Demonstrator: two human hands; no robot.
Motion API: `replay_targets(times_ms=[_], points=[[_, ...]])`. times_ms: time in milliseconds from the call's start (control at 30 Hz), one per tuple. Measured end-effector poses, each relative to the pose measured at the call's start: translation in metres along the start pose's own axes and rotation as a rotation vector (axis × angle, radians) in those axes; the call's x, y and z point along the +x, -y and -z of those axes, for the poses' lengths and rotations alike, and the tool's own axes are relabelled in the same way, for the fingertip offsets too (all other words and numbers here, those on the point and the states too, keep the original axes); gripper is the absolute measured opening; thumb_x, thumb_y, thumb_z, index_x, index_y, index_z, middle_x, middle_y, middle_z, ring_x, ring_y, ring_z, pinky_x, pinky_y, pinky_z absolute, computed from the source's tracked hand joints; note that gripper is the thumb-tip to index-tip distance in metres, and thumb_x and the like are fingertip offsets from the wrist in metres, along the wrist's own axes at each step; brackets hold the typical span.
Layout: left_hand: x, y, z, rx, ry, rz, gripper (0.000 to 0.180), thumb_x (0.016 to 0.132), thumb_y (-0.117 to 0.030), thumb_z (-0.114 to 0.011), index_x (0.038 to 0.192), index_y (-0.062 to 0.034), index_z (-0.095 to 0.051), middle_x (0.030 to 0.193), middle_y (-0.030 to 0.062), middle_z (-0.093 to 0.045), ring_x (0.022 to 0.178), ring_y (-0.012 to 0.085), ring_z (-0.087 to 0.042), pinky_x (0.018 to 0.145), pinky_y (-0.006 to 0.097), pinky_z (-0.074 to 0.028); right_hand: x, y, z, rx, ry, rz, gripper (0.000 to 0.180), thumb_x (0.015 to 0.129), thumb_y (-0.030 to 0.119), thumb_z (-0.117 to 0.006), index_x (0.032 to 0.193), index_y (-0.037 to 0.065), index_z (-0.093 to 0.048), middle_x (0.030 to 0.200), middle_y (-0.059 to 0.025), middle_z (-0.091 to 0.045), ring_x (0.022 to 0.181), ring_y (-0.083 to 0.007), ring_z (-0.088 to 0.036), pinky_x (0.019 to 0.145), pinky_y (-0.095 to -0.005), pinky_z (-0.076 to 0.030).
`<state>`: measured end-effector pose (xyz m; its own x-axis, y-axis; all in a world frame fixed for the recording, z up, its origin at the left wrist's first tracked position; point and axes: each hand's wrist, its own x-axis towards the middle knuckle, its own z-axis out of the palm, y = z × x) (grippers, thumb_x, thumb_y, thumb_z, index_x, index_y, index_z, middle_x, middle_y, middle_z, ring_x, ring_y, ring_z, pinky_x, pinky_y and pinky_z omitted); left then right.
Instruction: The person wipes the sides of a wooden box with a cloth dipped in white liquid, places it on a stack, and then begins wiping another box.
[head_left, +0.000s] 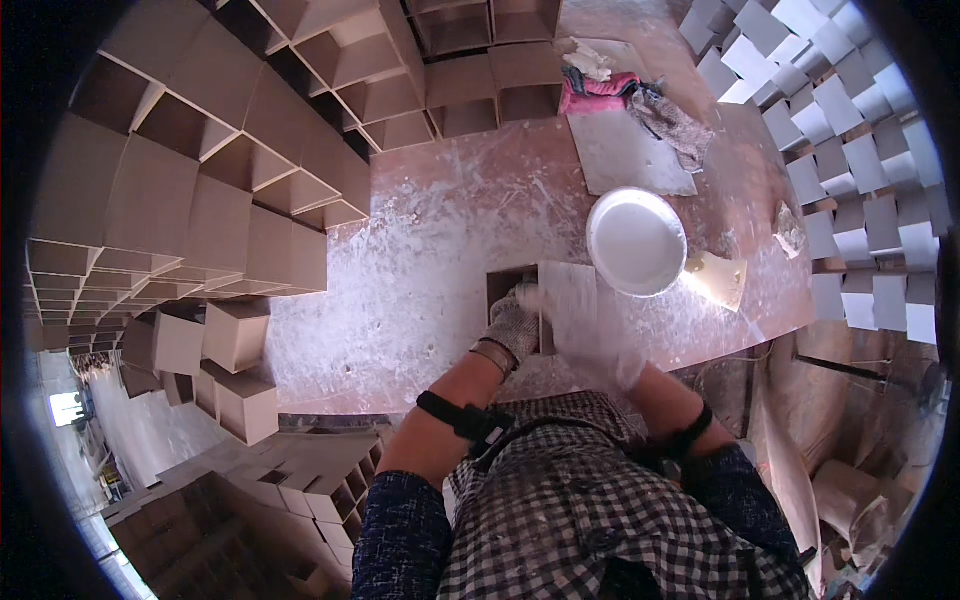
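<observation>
In front of me on the worktable stands an open cardboard box (512, 273), its brown inside showing on the left. The side of it facing right is a pale, whitish panel (568, 300). My left hand (510, 328), in a knitted glove, reaches into the box's opening with its fingers closed on the box. My right hand (612, 362), also gloved, is at the lower right of the white panel; motion blurs its fingers, so their grip is unclear. A round white basin (637, 243) holding white stuff stands just beyond the right hand.
Brown open boxes (270, 120) are stacked high on the left and at the back. White-faced boxes (860, 160) pile up on the right. Cloths (650, 105) lie on a board (630, 160) at the back. A yellowish scrap (718, 280) lies beside the basin on the white-smeared table (400, 300).
</observation>
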<state>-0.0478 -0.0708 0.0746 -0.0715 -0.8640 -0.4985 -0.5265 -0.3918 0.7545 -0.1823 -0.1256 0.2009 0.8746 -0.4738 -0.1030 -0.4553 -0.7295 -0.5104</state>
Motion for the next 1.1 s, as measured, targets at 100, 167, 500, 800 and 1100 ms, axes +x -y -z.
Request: replay_targets(times_ms=[100, 167, 500, 800, 1100], points=[[-0.017, -0.049, 0.010, 0.274, -0.218, -0.034, 0.048, 0.086, -0.036, -0.055, 0.125, -0.0078, -0.053, 0.126, 0.0157, -0.055, 0.113, 0.0287, -0.056, 0.092, 0.039, -0.046, 0.024, -0.020, 0.003, -0.106, -0.466, 0.112, 0.026, 0.083, 0.009, -0.052, 0.106, 0.012, -0.062, 0.094, -0.0117, -0.062, 0.084, -0.0323, -0.059, 0.077, -0.0426, -0.048], [-0.009, -0.032, 0.005, 0.443, -0.126, -0.017, 0.049, 0.085, -0.036, -0.057, 0.125, -0.0079, -0.053, 0.127, 0.0160, -0.054, 0.114, 0.0290, -0.055, 0.092, 0.039, -0.046, 0.018, -0.014, 0.002, -0.021, -0.625, 0.146, 0.024, 0.083, 0.009, -0.052, 0.104, 0.012, -0.063, 0.090, -0.0117, -0.063, 0.081, -0.0326, -0.059, 0.076, -0.0429, -0.048], [-0.014, -0.013, 0.008, -0.115, -0.141, 0.043, 0.053, 0.085, -0.038, -0.059, 0.127, -0.0088, -0.049, 0.121, 0.0180, -0.058, 0.112, 0.0315, -0.057, 0.090, 0.041, -0.048, -0.075, -0.017, -0.012, -0.029, -0.297, 0.163, 0.016, 0.081, 0.008, -0.059, 0.096, 0.007, -0.061, 0.091, -0.0130, -0.060, 0.086, -0.0307, -0.057, 0.077, -0.0384, -0.047], [-0.003, -0.005, -0.002, -0.395, -0.241, 0.007, 0.049, 0.087, -0.040, -0.059, 0.125, -0.0098, -0.048, 0.119, 0.0164, -0.060, 0.110, 0.0291, -0.059, 0.087, 0.041, -0.049, -0.001, -0.055, -0.022, 0.101, -0.661, 0.116, 0.029, 0.076, 0.001, -0.057, 0.104, 0.005, -0.060, 0.107, -0.0115, -0.060, 0.087, -0.0318, -0.057, 0.073, -0.0394, -0.049], [-0.008, 0.013, -0.002, -0.443, -0.238, 0.039, 0.048, 0.087, -0.034, -0.059, 0.127, -0.0096, -0.047, 0.122, 0.0140, -0.059, 0.112, 0.0295, -0.057, 0.091, 0.039, -0.047, -0.103, -0.013, -0.057, -0.129, -0.526, 0.109, 0.031, 0.067, 0.005, -0.060, 0.097, 0.011, -0.063, 0.116, -0.0053, -0.059, 0.084, -0.0258, -0.058, 0.068, -0.0362, -0.050]])
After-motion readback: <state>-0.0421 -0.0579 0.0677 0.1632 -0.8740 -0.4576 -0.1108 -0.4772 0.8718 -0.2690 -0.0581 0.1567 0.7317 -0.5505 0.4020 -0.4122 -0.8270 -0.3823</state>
